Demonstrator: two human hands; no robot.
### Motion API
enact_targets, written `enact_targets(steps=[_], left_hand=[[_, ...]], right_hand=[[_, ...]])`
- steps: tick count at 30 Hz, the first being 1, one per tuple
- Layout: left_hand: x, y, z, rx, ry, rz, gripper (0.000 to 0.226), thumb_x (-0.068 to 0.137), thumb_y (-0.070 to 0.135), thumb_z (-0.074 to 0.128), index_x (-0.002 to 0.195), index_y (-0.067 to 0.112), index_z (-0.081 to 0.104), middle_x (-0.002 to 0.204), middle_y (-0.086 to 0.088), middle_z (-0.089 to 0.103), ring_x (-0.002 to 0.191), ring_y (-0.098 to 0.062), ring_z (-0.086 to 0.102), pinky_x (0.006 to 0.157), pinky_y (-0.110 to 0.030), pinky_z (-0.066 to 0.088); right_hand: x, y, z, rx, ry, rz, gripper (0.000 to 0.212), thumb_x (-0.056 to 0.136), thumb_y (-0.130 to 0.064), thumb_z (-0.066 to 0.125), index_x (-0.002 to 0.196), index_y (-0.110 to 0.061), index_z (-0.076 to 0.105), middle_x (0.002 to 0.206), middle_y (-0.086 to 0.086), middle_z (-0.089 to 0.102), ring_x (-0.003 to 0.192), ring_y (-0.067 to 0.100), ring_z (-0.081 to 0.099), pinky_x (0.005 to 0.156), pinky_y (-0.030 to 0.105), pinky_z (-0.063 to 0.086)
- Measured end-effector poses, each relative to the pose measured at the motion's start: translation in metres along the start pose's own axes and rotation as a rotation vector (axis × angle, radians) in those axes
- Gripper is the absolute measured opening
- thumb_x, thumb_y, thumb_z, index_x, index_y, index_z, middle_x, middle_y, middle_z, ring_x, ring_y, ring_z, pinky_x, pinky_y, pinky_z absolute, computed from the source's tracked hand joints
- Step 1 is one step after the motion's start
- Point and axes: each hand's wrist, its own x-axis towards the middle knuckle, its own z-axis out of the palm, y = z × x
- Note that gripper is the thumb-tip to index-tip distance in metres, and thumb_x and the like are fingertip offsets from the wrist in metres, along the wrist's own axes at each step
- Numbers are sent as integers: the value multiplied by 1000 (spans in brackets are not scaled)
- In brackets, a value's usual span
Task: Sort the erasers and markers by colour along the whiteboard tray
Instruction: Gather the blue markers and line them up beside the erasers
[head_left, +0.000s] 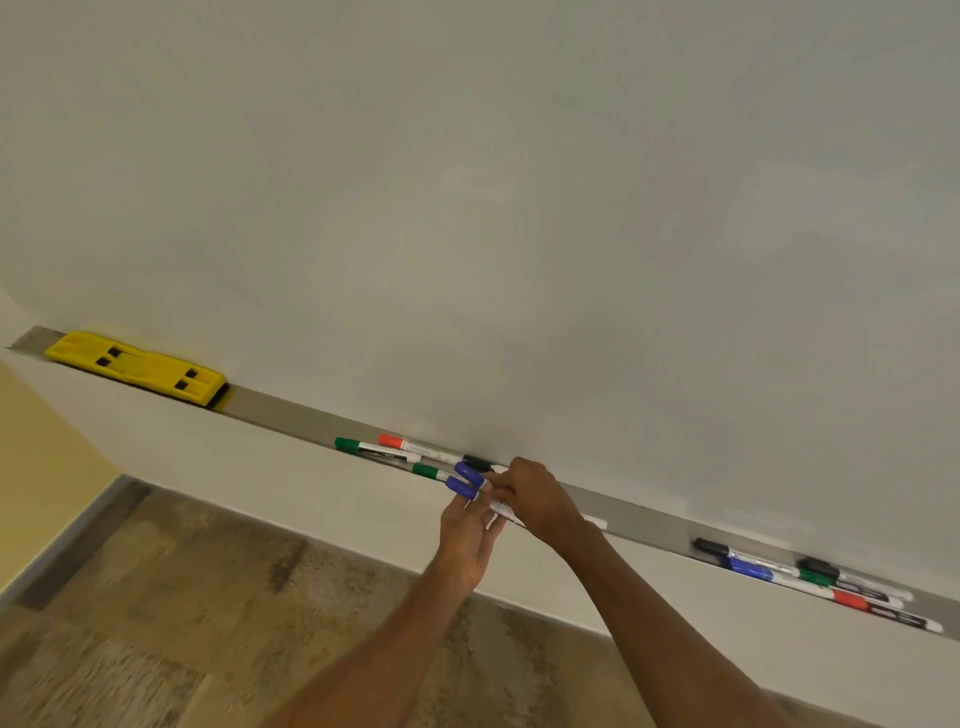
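Observation:
A grey tray (291, 410) runs along the foot of the whiteboard. A yellow eraser (136, 368) lies at its left end. Mid-tray lie two green-capped markers (363, 448), (427, 471), a red-capped marker (410, 445) and a black-capped marker (477, 462). Two blue-capped markers (465, 479) stick out over the tray's front edge, held between both hands. My left hand (467, 540) supports them from below with fingers extended. My right hand (535, 496) pinches their barrels from above. Another cluster (810, 577) of black, blue, green and red markers lies on the right.
The white whiteboard (519, 208) fills the upper view. Below the tray is a white wall panel (260, 493), then brown wood-pattern floor (182, 597). A yellow wall (36, 467) stands at the left.

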Motion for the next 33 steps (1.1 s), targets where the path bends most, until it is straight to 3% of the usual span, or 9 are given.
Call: enact_targets(steps=[3, 6, 10, 13, 17, 21, 24, 27, 33], left_hand=[[0, -7, 4, -24, 3, -4, 27, 91, 16, 60, 117, 10, 59, 105, -11, 72, 91, -25, 72, 72, -31, 59], [1, -16, 10, -3, 4, -27, 24, 92, 14, 58, 114, 4, 61, 106, -15, 70, 91, -26, 72, 69, -31, 60], [-1, -33, 25, -19, -43, -70, 17, 95, 10, 51, 108, 2, 59, 108, -18, 68, 96, -29, 68, 78, -39, 55], [-3, -45, 39, -55, -68, -109, 22, 97, 6, 46, 118, 0, 52, 115, -19, 65, 103, -31, 64, 86, -45, 50], [-7, -62, 54, -76, -76, -159, 34, 97, 4, 45, 131, 0, 44, 126, -21, 58, 108, -33, 61, 84, -45, 50], [-8, -76, 63, -99, -91, -184, 31, 97, 3, 45, 128, 4, 44, 128, -22, 57, 103, -31, 63, 92, -49, 47], [-9, -84, 67, -100, -96, -197, 37, 97, 3, 44, 133, 2, 41, 124, -21, 59, 102, -31, 63, 88, -47, 49], [-9, -90, 73, -96, -97, -199, 38, 97, 3, 44, 135, 1, 40, 114, -18, 63, 105, -35, 62, 84, -46, 50], [-10, -96, 81, -88, -89, -204, 38, 97, 3, 43, 135, 0, 39, 126, -22, 57, 109, -35, 59, 90, -47, 47]], right_hand=[[-14, 12, -6, 63, 43, 20, 38, 96, -37, 48, 113, -7, 64, 84, 1, 52, 80, 15, 51, 72, 25, 41], [-33, 35, -13, 62, 93, 53, 28, 95, -27, 50, 108, -10, 69, 99, 9, 61, 93, 22, 58, 79, 33, 47], [-61, 85, -23, 109, 208, 163, 20, 93, -20, 53, 101, -10, 68, 103, 12, 63, 97, 26, 60, 85, 40, 50], [-81, 124, -29, 121, 282, 258, 19, 93, -16, 54, 103, -8, 68, 105, 14, 63, 96, 27, 61, 85, 39, 52], [-109, 178, -40, 119, 357, 406, 17, 92, -12, 55, 103, -7, 67, 106, 15, 63, 97, 28, 61, 82, 37, 52], [-136, 228, -51, -31, 348, 513, 18, 90, -6, 54, 104, -9, 63, 107, 14, 58, 101, 30, 56, 76, 38, 50], [-150, 255, -57, -116, 318, 566, 23, 88, -2, 57, 109, -12, 61, 110, 11, 58, 101, 26, 58, 78, 35, 53], [-157, 270, -60, -168, 270, 560, 18, 88, -7, 61, 106, -12, 61, 110, 10, 60, 99, 24, 58, 80, 35, 53], [-154, 280, -59, -214, 204, 512, 22, 88, -2, 56, 106, -14, 61, 110, 8, 59, 98, 25, 59, 80, 36, 53]])
